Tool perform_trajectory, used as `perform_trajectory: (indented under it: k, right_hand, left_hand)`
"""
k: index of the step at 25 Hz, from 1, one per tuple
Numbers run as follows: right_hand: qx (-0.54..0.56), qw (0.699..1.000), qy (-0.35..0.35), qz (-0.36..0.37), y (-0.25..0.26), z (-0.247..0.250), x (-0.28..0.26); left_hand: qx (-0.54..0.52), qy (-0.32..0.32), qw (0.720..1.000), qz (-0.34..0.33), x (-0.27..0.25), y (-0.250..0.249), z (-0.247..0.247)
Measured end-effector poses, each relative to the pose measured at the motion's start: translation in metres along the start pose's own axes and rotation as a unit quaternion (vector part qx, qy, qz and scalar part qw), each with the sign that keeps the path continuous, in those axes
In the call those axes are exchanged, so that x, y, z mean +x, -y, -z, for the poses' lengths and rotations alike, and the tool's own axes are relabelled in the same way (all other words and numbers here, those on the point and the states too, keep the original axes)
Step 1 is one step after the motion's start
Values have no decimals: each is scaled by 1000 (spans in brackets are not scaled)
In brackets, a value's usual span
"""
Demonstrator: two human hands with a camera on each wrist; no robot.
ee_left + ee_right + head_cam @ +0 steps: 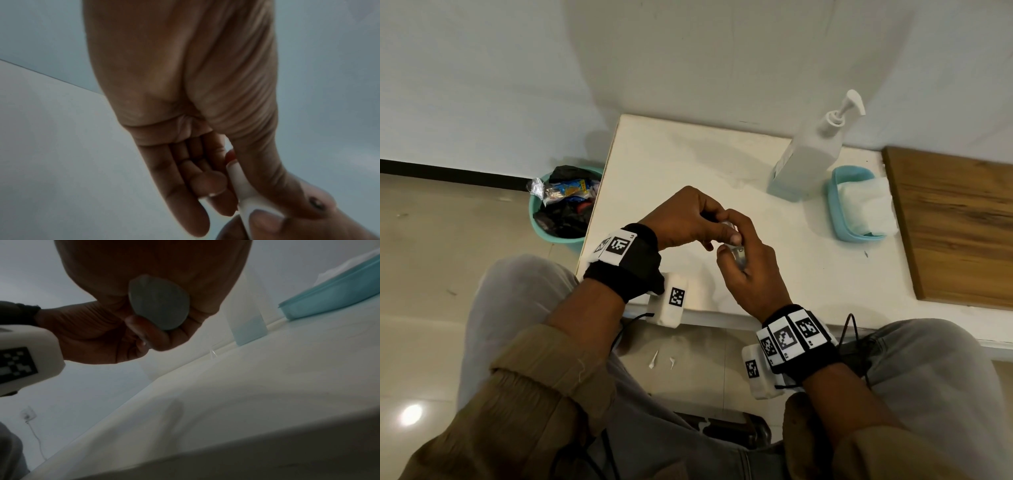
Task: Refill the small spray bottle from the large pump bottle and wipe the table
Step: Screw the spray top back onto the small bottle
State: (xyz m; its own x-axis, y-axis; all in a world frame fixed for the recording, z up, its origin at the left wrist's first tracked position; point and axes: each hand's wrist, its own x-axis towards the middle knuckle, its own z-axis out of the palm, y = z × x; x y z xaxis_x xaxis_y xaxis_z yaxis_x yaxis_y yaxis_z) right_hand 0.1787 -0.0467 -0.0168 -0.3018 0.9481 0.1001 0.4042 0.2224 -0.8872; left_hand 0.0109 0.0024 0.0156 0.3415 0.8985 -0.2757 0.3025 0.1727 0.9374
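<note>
Both hands meet over the near middle of the white table, holding the small clear spray bottle between them. My right hand grips the bottle's body; the right wrist view shows its rounded base from below, inside the curled fingers. My left hand pinches the bottle's white top between thumb and fingers. The large white pump bottle stands upright at the table's back, apart from both hands, with a little blue liquid at its bottom.
A light-blue tray holding a folded white cloth sits right of the pump bottle. A wooden board covers the table's right end. A teal bin full of rubbish stands on the floor left of the table.
</note>
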Motion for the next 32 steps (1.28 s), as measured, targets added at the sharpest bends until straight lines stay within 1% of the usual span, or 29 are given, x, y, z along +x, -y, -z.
perform_trajectory:
  k: [3,5,7,10,11,13,15,17,20,23,24,26,29,32]
  right_hand:
    - [-2,1000,-9,-10,0,-4,2]
    - [4,1000,-14,-18,0,-8,4]
    - [-2,1000,-10,-16,0,-12,12]
    - [-6,999,25,-34,-5,-16,35]
    - [-11,999,24,-41,-7,-17,46]
    - [-39,998,-2,-47,-11,-20,69]
    - [-65,996,-38,-46,-13,-23,93]
    - [-84,994,-53,-36,-15,-27,114]
    - [-97,993,-44,-41,-16,-35,144]
    - [-120,991,-48,-46,-19,-41,168]
    - [-123,990,-54,-50,-21,-43,174]
    - [-130,988,-60,-63,-27,-45,183]
    - [-148,985,-65,-67,-35,-46,189]
    - [-144,984,-66,-78,-36,-47,188]
  left_hand:
    - [9,4,1000,8,2,1,1]
    - [30,-8,999,16,4,2,2]
    - [61,-37,997,18,5,3,7]
    - [91,-98,990,34,5,4,19]
    - [107,-123,986,44,4,5,24]
    - [164,-172,969,70,2,11,35]
    - [230,-190,948,112,2,18,43]
    - [248,-183,940,145,1,24,46]
    - [260,-170,938,154,-2,33,48]
    - [290,-160,928,172,-8,40,49]
    - [301,-148,925,178,-10,41,49]
    - [331,-98,919,192,-14,43,49]
    - [381,-23,897,222,-18,50,45]
    - [412,9,880,236,-19,60,40]
